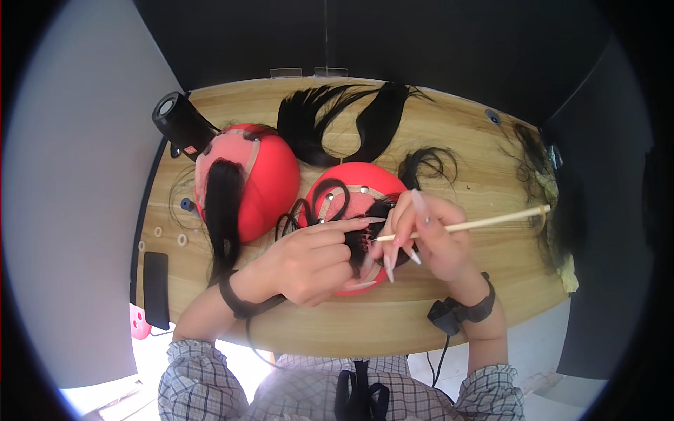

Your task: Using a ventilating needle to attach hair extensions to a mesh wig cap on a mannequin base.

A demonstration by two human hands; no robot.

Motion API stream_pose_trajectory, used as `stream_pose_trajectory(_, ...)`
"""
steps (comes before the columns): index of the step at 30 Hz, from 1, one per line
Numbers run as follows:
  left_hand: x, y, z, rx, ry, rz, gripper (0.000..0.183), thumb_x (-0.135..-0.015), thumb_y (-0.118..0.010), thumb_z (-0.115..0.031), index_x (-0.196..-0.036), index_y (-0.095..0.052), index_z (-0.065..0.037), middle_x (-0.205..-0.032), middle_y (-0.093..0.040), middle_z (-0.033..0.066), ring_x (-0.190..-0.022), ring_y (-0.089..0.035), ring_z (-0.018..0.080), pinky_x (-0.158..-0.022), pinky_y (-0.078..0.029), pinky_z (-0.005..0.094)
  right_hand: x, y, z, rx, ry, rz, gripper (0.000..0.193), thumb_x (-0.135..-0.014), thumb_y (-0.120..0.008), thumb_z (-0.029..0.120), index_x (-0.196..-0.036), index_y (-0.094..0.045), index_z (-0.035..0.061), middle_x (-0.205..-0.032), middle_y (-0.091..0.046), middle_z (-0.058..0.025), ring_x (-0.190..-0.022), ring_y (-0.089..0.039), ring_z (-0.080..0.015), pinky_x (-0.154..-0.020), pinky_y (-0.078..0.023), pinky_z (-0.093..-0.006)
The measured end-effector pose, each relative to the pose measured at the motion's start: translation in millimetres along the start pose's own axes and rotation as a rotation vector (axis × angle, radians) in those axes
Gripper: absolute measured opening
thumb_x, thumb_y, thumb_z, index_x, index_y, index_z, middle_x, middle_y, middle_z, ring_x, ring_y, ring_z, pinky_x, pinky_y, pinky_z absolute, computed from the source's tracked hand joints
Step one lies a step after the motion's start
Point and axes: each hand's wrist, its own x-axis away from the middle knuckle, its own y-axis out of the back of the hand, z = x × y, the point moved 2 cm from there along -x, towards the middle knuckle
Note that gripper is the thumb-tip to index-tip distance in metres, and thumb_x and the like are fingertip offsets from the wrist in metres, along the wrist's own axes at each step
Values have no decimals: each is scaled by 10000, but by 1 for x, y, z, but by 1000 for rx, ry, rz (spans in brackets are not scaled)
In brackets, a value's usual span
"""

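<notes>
A red head form (358,173) bears a pale mesh wig cap (321,214) held with round-headed pins. Dark hair (359,242) is knotted in small rows on the mesh between my hands. Over the cap's left side lies my left hand (312,259), its index finger stretched along the mesh and the other fingers curled, apparently on a lock of the dark hair. My right hand (432,235) pinches a slim pale wooden stick (498,219), whose near end points into the knotted rows. The stick's very tip is too small to make out.
A second red head form (277,182) with a black hair lock (225,203) stands left, beside a black cylindrical speaker (181,123). Black hair bundles (379,126) lie behind. A dark flat phone-like slab (156,289) is near left; loose hair (533,165) edges the wooden table's right.
</notes>
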Motion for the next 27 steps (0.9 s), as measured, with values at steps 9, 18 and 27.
stream_pose_trajectory(9, 9, 0, 5, 102, 40, -55, 139, -709, -625, 22, -643, -506, -6, -631, -411, 81, -564, -498, 260, -976, -550, 544, 1, 7, -10, 273, 55, -30, 237, -995, -568, 113, -834, -659, -35, -742, -638, -77, -593, -620, -125, -546, -478, -246)
stream_pose_trajectory(18, 14, -3, 8, 202, 78, -124, 185, -822, -600, -10, -658, -514, 4, -650, -456, 98, -553, -475, 259, -954, -555, 559, 2, 14, -17, 137, 97, -5, 96, -925, -651, 4, -852, -694, -40, -788, -649, -97, -592, -619, -105, -526, -470, -228)
stream_pose_trajectory(27, 16, -1, 8, 225, 82, -129, 215, -882, -568, -49, -682, -540, 23, -655, -484, 109, -557, -481, 260, -953, -551, 566, 10, 12, -24, -97, -121, -47, 84, -963, -639, 41, -936, -613, -34, -769, -660, -62, -601, -633, -78, -496, -474, -200)
